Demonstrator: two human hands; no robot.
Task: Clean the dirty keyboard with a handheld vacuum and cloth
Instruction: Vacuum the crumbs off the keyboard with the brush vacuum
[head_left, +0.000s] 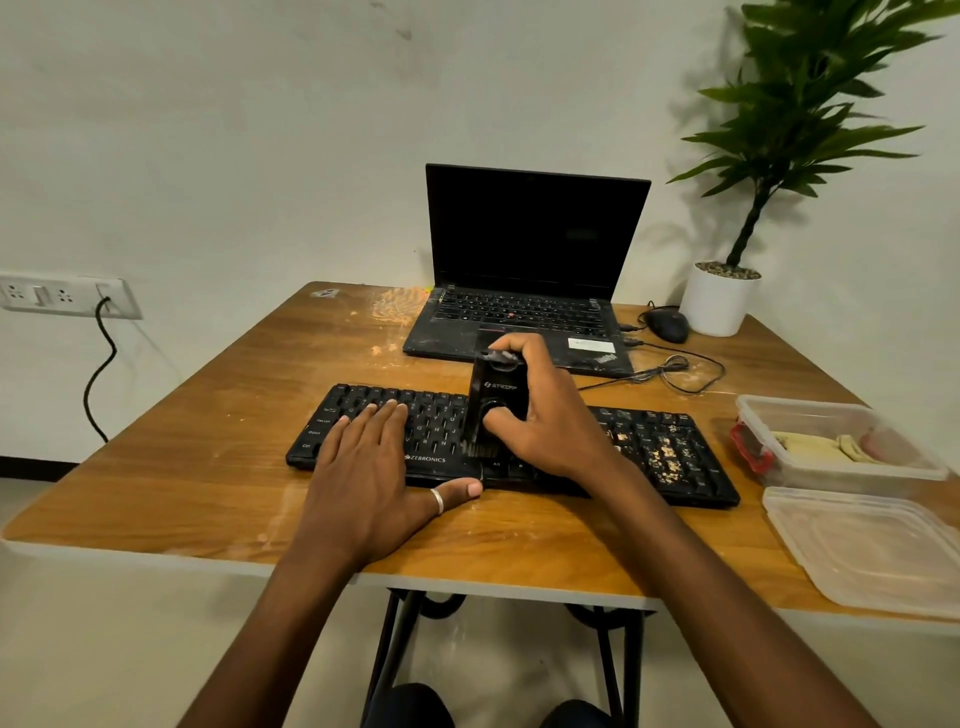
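The right hand (545, 415) is grasping the black handheld vacuum (493, 405), standing it upright with its brush end on the keyboard (670, 457), mid-table (208, 467). The left hand (369, 467) is lying flat, grip released, pressing the keyboard's left keys. Crumbs, probably, are dotting its right end.

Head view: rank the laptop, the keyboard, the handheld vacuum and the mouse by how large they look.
1. laptop
2. keyboard, partly hidden by both hands
3. handheld vacuum, held upright by the right hand
4. mouse
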